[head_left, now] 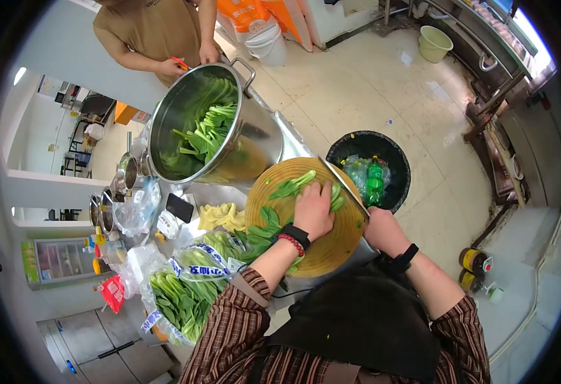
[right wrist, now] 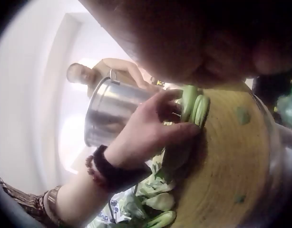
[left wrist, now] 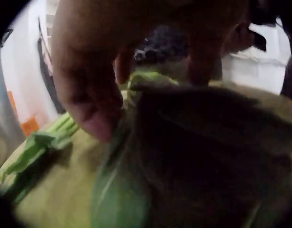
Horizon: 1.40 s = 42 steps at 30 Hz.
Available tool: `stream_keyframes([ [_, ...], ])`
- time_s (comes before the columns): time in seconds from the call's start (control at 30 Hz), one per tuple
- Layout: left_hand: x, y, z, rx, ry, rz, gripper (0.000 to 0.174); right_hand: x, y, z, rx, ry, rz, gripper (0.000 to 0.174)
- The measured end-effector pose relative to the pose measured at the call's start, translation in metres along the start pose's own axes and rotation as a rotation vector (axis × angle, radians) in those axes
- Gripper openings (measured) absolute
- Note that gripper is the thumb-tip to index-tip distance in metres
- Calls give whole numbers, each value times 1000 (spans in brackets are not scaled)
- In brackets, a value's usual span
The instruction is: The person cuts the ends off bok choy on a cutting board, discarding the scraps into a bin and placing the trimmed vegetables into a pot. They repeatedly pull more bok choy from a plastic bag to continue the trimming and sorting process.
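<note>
We see a bright head view, bowed at the edges, glare (head_left: 538, 43) far right; the left wrist view is dim, blurred.

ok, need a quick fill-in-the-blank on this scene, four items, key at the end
1. The left hand holds pale green stalks on a wooden board whose shape is ____.
2. The hand gripping the knife is the person's ____ one.
3. The colour of the plastic bottle in the black bin is ____.
4. The bead bracelet on the left wrist is ____ in colour.

Missing words: round; right; green; red
</note>
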State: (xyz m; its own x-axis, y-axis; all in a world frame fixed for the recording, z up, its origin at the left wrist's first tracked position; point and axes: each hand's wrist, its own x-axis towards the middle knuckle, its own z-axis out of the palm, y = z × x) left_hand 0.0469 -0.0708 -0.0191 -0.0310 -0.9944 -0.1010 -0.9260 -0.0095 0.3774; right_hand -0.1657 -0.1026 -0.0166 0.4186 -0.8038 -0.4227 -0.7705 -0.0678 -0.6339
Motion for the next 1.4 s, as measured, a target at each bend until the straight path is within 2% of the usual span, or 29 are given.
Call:
stream_keyframes([
  [0.1, -4, -3, 12, 40, 72, 60, 66, -5, -6, 2, -127, -23, 22, 16],
  [0.17, -8, -3, 15, -12, 6, 12, 61, -6, -1, 8, -175, -14, -10, 14],
  [0.2, -7, -6, 20, -13, 10, 8, 61, -5, 0, 10, -144, 9, -7, 15],
  [0.27, -3, -10, 35, -110, 91, 183, 56, -2, 5, 11, -122, 32, -11, 15],
  [0.37, -2, 0, 36, -97, 187, 204, 54, 3, 6, 8, 26, 97, -6, 15],
  [0.4, -4, 3, 33, -99, 154, 126, 55, 2, 1, 3, 39, 82, 8, 15],
  [0.43, -3, 1, 28, -97, 164, 123, 55, 2, -3, -2, 54, 69, 22, 16],
  [0.5, -1, -8, 16, -217, 295, 104, 56, 2, -8, -5, 4, 59, 25, 17],
  [0.53, 7, -20, 9, -159, 467, 101, 48, 2, -8, -4, -5, 44, 28, 18],
  [0.57, 16, -35, 2, -163, 465, 106, 48, 2, -7, -3, -13, 28, 34, 18],
  [0.63, 27, -55, -5, 18, 153, -77, 40, 1, -2, 4, -31, 40, 10, 18],
  [0.67, 30, -60, 1, 13, 158, -83, 40, 1, -3, 5, -20, 44, 17, 17],
  [0.73, 41, -61, 5, 52, 14, 23, 32, 4, -7, 2, -8, 61, 20, 17],
  [0.77, 43, -58, 10, 52, 17, 30, 32, 3, -9, 0, -17, 53, 24, 17],
  [0.83, 35, -33, 4, -234, 46, 22, 26, 2, -8, -1, -23, 48, 36, 17],
  [0.87, 34, -23, -2, -170, -64, -21, 24, 3, -7, 0, -31, 58, 29, 17],
  [0.9, 32, -24, 8, -170, -69, -22, 24, 2, -7, 1, -40, 63, 20, 17],
  [0.97, 33, -34, 30, -428, 97, -62, 23, 3, -7, 1, -45, 50, 32, 17],
  [1.0, 31, -38, 26, -425, 95, -64, 23, 4, -7, 0, -48, 42, 47, 17],
  [1.07, 10, -51, 6, -313, 451, 8, 21, 3, -3, 3, -44, 68, 40, 18],
  [1.1, -1, -57, -21, -320, 472, 10, 18, 4, -1, 5, -41, 98, 24, 19],
  [1.17, -37, -70, -68, -431, 331, -189, 18, 8, 4, 6, -21, 66, 20, 20],
  [1.23, -75, -83, -79, -280, 281, -210, 18, 8, 4, 7, 22, 79, 23, 18],
  [1.3, -114, -78, -69, 48, 2, 150, 28, 5, -4, 2, 23, 67, 21, 18],
  [1.37, -145, -56, -51, 141, 47, 106, 44, 10, 4, 8, -1, 44, 19, 20],
  [1.4, -159, -61, -31, 86, 20, 9, 57, 10, 3, 6, 17, 13, 52, 21],
])
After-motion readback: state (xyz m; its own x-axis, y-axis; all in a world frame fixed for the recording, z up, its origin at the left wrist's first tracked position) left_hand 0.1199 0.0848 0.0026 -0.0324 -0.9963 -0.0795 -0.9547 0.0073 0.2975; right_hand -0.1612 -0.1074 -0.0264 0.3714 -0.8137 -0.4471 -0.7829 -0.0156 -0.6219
